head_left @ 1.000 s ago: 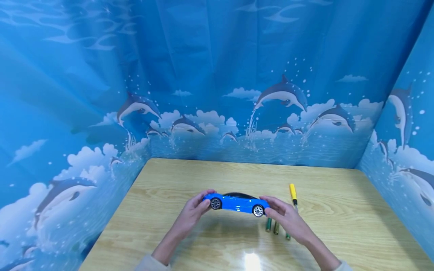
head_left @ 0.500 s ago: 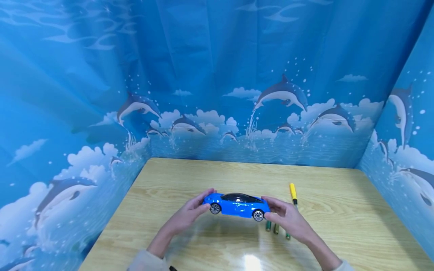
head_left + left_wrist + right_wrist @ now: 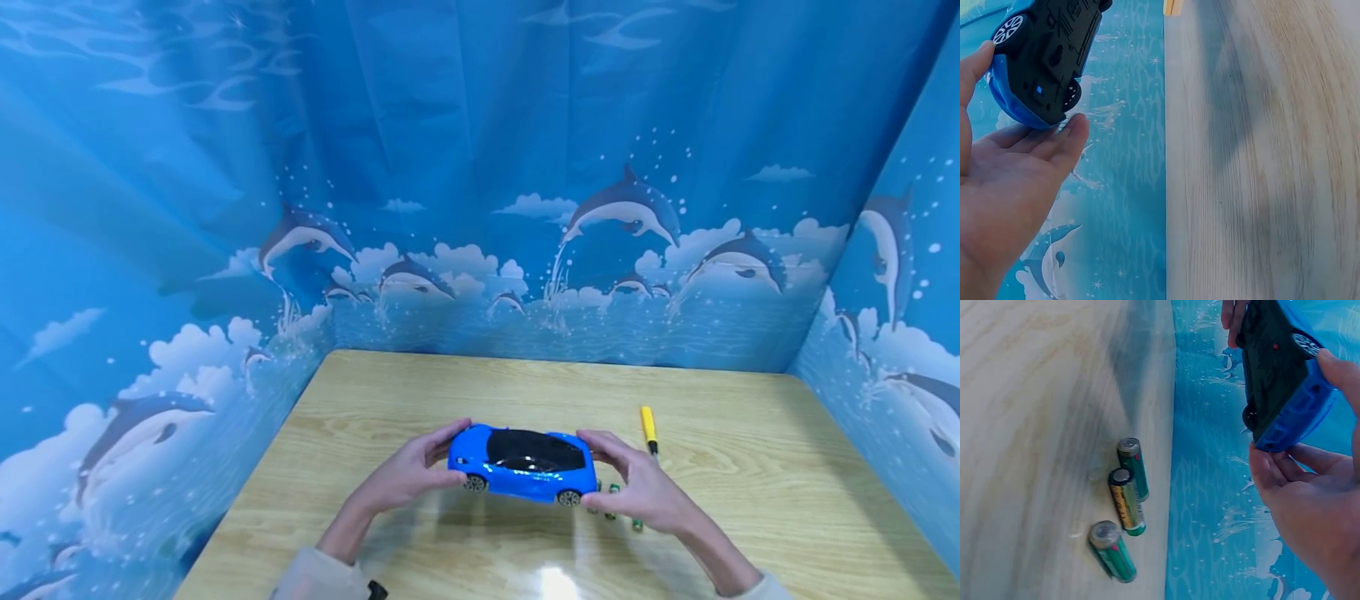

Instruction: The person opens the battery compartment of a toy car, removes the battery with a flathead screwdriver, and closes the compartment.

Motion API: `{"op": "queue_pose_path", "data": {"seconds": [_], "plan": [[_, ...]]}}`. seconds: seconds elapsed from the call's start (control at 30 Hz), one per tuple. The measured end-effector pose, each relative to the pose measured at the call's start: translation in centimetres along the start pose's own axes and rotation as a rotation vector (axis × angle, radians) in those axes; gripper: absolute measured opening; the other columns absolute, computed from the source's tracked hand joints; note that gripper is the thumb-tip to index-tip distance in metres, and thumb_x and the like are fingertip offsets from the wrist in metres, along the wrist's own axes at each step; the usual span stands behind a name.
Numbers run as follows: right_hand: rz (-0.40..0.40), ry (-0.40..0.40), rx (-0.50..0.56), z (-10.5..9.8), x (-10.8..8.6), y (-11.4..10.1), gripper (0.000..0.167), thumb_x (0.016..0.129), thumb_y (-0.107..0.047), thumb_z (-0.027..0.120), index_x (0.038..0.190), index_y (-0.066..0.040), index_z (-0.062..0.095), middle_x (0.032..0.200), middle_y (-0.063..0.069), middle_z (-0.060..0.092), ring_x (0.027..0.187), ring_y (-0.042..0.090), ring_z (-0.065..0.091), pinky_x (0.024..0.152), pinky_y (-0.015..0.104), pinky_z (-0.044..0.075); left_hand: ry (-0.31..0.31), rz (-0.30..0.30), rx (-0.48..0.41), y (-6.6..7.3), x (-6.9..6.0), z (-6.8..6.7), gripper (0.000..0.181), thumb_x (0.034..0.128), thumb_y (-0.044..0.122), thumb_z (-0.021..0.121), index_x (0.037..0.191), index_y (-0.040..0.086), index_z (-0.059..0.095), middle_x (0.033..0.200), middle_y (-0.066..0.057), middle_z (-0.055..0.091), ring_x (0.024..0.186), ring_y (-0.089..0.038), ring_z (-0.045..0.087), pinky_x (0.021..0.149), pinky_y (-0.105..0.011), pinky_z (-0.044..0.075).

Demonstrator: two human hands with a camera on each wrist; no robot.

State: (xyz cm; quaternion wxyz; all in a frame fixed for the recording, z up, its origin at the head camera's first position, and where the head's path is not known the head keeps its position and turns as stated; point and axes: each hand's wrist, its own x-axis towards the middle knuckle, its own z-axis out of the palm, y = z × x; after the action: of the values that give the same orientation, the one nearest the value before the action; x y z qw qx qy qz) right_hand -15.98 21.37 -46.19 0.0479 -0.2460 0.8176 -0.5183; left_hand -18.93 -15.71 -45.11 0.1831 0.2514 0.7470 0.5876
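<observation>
A blue toy car point(image 3: 517, 483) with a black roof is held up above the table between both hands, its roof tilted toward the head camera. My left hand point(image 3: 408, 477) grips one end with the thumb near a wheel and the fingers behind. At the other end my right hand point(image 3: 641, 492) holds the car in the same manner. The wrist views show the black underside point(image 3: 1057, 62) of the car. Below the right hand, three batteries lie on the table: a green one point(image 3: 1135, 472), a gold and green one point(image 3: 1125, 503) and another green one point(image 3: 1113, 553).
A screwdriver point(image 3: 648, 425) with a yellow handle lies on the wooden table point(image 3: 405, 387), beyond the right hand. Blue dolphin-print curtains point(image 3: 465, 208) stand behind the table and along its sides. Near the left sleeve is a small black object point(image 3: 377, 590).
The car has been tipped in both hands, so its side view has turned into a view of its roof. Both hands stay on its ends and have shifted only slightly.
</observation>
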Motion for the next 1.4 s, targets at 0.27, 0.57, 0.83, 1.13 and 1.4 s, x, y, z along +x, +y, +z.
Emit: {"op": "queue_pose_path", "data": {"seconds": [0.27,0.57,0.83,1.13,1.4], "plan": [[-0.075,0.002,-0.191,0.3,0.2,-0.6,0.091,0.081,-0.025,0.089,0.153,0.004,0.042,0.148,0.020,0.049,0.127,0.045,0.054,0.101,0.071,0.049,0.028,0.012,0.116,0.3,0.1,-0.2,0.084,0.0909,0.023,0.080,0.161,0.009,0.035,0.163,-0.012,0.039,0.141,-0.040,0.044,0.121,-0.066,0.028],[-0.085,0.011,-0.276,0.7,0.5,-0.9,0.089,0.074,-0.022,0.091,0.148,0.001,0.046,0.142,0.013,0.053,0.124,0.038,0.056,0.102,0.068,0.049,0.003,0.027,0.204,0.3,0.1,-0.4,0.088,0.0890,0.024,0.082,0.162,0.012,0.034,0.163,-0.011,0.038,0.141,-0.040,0.044,0.116,-0.071,0.031],[-0.038,0.022,-0.297,0.9,0.8,-0.5,0.093,0.073,-0.021,0.092,0.150,0.001,0.045,0.144,0.020,0.052,0.126,0.043,0.055,0.102,0.068,0.049,-0.002,0.051,0.309,0.3,0.2,-0.5,0.089,0.0879,0.022,0.083,0.161,0.009,0.034,0.162,-0.014,0.039,0.138,-0.040,0.046,0.115,-0.068,0.036],[0.007,0.028,-0.303,1.6,0.8,-0.1,0.095,0.073,-0.018,0.090,0.153,0.002,0.042,0.149,0.026,0.047,0.131,0.047,0.049,0.105,0.071,0.045,-0.012,0.057,0.410,-0.3,0.7,-0.5,0.089,0.0858,0.019,0.084,0.158,0.000,0.036,0.160,-0.020,0.040,0.139,-0.043,0.045,0.116,-0.061,0.039],[0.049,0.025,-0.316,1.9,0.8,0.3,0.095,0.072,-0.019,0.091,0.151,0.004,0.043,0.150,0.027,0.047,0.134,0.049,0.047,0.107,0.071,0.043,-0.020,0.039,0.459,-1.2,1.2,-0.6,0.089,0.0843,0.022,0.086,0.157,0.001,0.039,0.160,-0.019,0.041,0.141,-0.043,0.043,0.116,-0.060,0.039]]}}
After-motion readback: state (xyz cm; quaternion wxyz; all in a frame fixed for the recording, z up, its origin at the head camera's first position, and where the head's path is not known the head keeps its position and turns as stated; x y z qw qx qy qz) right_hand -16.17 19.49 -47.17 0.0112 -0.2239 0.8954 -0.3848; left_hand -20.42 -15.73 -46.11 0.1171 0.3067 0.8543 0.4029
